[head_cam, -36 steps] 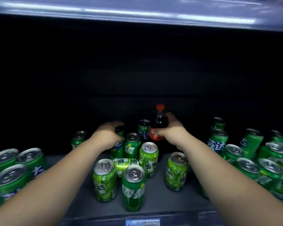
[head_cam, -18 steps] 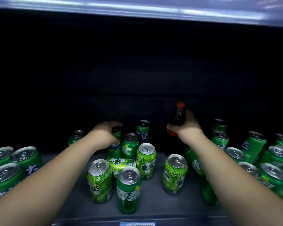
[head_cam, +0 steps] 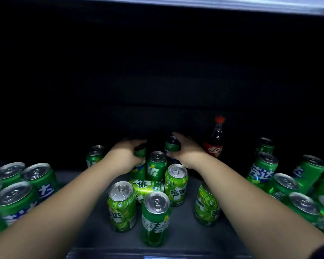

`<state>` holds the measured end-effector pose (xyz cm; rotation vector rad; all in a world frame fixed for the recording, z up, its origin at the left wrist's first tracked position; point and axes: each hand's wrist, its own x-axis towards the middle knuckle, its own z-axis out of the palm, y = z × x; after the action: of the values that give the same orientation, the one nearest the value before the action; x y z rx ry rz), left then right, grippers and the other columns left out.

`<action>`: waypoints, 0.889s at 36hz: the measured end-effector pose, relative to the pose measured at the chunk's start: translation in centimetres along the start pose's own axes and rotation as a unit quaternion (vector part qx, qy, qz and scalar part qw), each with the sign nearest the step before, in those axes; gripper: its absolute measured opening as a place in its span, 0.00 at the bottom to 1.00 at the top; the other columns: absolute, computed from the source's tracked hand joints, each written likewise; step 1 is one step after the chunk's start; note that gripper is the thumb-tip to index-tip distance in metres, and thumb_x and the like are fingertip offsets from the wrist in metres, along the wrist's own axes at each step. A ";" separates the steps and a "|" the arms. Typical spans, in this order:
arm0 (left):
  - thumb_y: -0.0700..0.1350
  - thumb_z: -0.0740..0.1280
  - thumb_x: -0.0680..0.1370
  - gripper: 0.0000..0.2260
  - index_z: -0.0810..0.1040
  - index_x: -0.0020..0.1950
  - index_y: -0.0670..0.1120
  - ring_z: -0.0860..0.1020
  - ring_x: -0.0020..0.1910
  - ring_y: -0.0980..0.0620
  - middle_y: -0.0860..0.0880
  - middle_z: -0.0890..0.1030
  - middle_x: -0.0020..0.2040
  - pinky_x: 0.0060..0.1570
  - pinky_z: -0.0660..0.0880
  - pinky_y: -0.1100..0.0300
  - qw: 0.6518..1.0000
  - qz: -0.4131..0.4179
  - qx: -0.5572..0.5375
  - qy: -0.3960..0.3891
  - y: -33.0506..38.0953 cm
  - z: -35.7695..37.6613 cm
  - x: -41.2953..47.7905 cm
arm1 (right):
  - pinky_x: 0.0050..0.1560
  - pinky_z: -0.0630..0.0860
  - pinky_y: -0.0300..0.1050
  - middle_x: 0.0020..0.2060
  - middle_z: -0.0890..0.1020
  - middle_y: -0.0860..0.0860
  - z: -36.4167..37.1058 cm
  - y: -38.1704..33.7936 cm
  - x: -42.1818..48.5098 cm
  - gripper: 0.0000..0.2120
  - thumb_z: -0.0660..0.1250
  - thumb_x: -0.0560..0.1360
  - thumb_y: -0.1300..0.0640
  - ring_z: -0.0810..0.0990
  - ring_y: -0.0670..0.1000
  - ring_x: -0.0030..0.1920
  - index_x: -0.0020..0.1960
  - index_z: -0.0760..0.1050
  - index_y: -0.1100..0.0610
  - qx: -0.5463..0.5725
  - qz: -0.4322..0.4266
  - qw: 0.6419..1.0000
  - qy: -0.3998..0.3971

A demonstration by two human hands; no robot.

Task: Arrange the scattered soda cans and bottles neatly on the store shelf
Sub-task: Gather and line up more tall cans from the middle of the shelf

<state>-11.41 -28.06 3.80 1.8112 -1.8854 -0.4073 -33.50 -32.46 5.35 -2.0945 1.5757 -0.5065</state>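
A dark cola bottle with a red cap and red label stands upright at the back of the shelf, right of centre, with no hand on it. My right hand is wrapped around a green can just left of the bottle. My left hand grips another green can at the back of the middle cluster. In front of both hands stand several green cans, and one can lies on its side among them.
A group of green cans fills the left end of the grey shelf. More cans, some tilted, crowd the right end. A lone can stands at the back left. The shelf's back is dark.
My right hand carried the cola bottle to the right, set it upright at the back and let go, then came back left onto a green can. My left hand stayed on its can.
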 end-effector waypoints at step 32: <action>0.51 0.82 0.62 0.26 0.80 0.59 0.56 0.78 0.52 0.67 0.61 0.81 0.53 0.60 0.74 0.63 0.992 0.062 -0.030 0.109 -2.0 -15.5 -10.3 | 0.64 0.76 0.51 0.61 0.81 0.42 0.6 -13.7 -8.7 0.29 0.74 0.66 0.45 0.79 0.43 0.61 0.67 0.73 0.38 0.203 -0.276 0.929 0.136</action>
<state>-1.47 -16.14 14.21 1.6173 -1.8029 -0.2114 -24.74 -20.88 12.53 -2.1719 0.8661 -1.2476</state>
